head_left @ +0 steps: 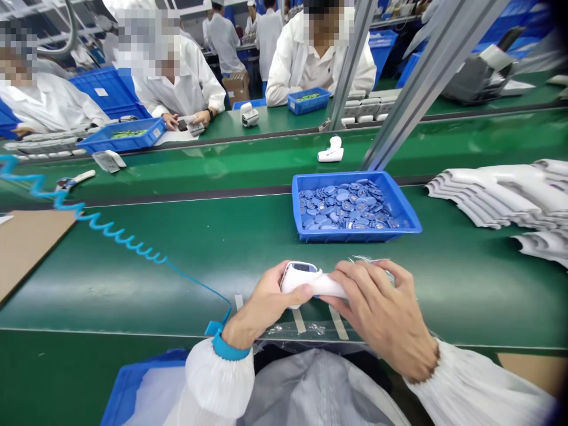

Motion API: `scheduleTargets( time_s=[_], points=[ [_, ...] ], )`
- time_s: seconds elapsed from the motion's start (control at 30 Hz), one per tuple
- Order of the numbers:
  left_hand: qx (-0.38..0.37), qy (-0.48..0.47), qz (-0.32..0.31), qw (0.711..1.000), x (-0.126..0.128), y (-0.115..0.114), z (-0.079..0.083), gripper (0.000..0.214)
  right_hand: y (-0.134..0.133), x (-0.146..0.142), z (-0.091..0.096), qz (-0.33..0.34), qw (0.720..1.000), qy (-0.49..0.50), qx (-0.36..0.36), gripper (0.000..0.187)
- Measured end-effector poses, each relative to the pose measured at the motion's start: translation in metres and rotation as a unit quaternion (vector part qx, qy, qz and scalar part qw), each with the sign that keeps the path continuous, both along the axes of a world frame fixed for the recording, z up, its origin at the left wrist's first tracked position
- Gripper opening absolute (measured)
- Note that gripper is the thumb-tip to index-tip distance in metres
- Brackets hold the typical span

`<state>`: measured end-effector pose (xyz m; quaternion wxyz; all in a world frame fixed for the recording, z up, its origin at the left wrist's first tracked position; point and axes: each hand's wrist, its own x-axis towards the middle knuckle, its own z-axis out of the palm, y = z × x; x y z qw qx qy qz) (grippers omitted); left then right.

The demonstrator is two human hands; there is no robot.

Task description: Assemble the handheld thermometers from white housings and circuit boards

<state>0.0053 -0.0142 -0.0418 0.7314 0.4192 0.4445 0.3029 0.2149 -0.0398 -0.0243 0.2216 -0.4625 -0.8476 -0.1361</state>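
Observation:
A white handheld device [306, 279] with a small blue screen lies between my two hands, just above the green table's near edge. My left hand [261, 307] grips its head end, thumb across the white body. My right hand [377, 313] is closed over its handle end, fingers curled on top. A blue wrist strap [228, 349] sits on my left wrist, with a blue coiled cord [110, 234] running off to the left. Beyond my hands stands a blue tray [402, 204] holding several small blue-grey parts [346, 207].
A stack of white shells [497, 195] lies at the right. Another white device [331, 152] rests on the green conveyor belt [177, 165]. People in white coats work opposite, with blue trays [122, 137]. A metal post [426, 77] slants up. Brown cardboard [26, 242] lies left.

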Motion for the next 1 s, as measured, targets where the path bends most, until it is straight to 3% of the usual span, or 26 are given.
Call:
scheduleTargets(
  time_s=[0.23,0.3,0.37,0.4,0.47,0.53,0.57,0.63,0.73,0.8,0.93,1.0],
  points=[
    [0.025,0.026,-0.012,0.999,0.001,0.0,-0.001,0.044,-0.001,-0.005,-0.003,0.006,1.0,-0.009,-0.02,0.021],
    [0.044,0.048,-0.02,0.998,0.001,-0.002,-0.001,0.04,-0.001,-0.005,-0.007,-0.01,0.998,0.013,-0.064,0.03],
    [0.076,0.07,-0.034,0.994,0.001,-0.003,0.002,0.04,-0.001,-0.002,-0.01,-0.031,0.984,0.069,-0.164,0.04],
    [0.095,0.084,-0.047,0.991,0.0,-0.004,0.004,0.041,0.0,0.001,-0.01,-0.04,0.966,0.104,-0.234,0.042],
    [0.129,0.129,-0.075,0.98,-0.001,-0.003,0.011,0.043,0.005,0.004,-0.007,-0.032,0.905,0.193,-0.379,0.037],
    [0.145,0.19,-0.09,0.967,-0.002,-0.002,0.017,0.042,0.013,-0.001,-0.001,-0.013,0.84,0.303,-0.449,0.034],
    [0.151,0.218,-0.085,0.961,-0.002,-0.001,0.019,0.04,0.018,-0.008,0.003,-0.008,0.824,0.35,-0.445,0.033],
    [0.162,0.245,-0.065,0.954,-0.001,0.001,0.022,0.035,0.027,-0.03,0.006,-0.032,0.833,0.397,-0.384,0.03],
    [0.172,0.239,-0.084,0.952,0.004,0.001,0.022,0.023,0.038,-0.065,0.004,-0.092,0.896,0.348,-0.258,0.048],
    [0.206,0.266,-0.122,0.934,0.008,-0.002,0.019,0.01,0.043,-0.08,-0.001,-0.093,0.931,0.302,-0.183,0.053],
    [0.291,0.351,-0.089,0.886,0.011,-0.008,0.013,0.01,0.046,-0.084,-0.002,-0.061,0.953,0.282,-0.089,0.053],
    [0.289,0.323,-0.084,0.897,0.007,-0.005,0.013,0.014,0.047,-0.079,0.003,-0.069,0.948,0.306,-0.049,0.054]
  ],
)
